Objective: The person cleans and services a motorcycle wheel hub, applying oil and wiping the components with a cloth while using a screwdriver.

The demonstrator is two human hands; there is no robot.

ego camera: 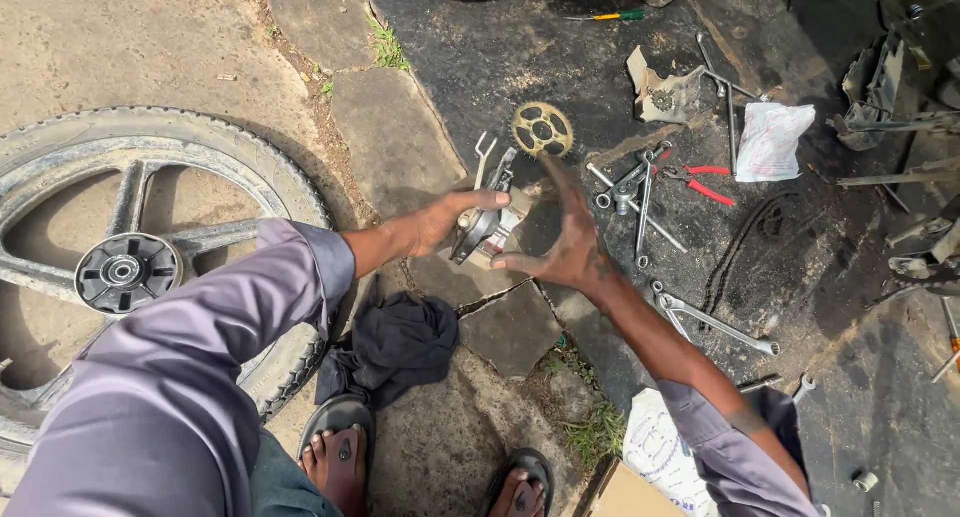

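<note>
Gripping a grey metal part [484, 229] near the middle of the frame, your left hand [447, 220] is closing around its left side with the thumb lying across the top. Your right hand [570, 239] is spreading open just beside the part on its right, fingers stretched and greasy, thumb pointing toward the metal; whether it is touching the part is hard to tell. Just above your hands, a brass-coloured sprocket [543, 129] is lying flat on the oil-stained ground [480, 67]. To the right of it, a cluster of wrenches [637, 189] is resting beside red-handled pliers [705, 182], and a drive chain [741, 245] is curling further right. A white bag [771, 140] is sitting in the upper right. Below your hands, a dark cloth [398, 345] is lying crumpled near your sandalled feet [336, 447]. A motorcycle wheel [130, 267] is filling the left side of the frame, lying flat.
</note>
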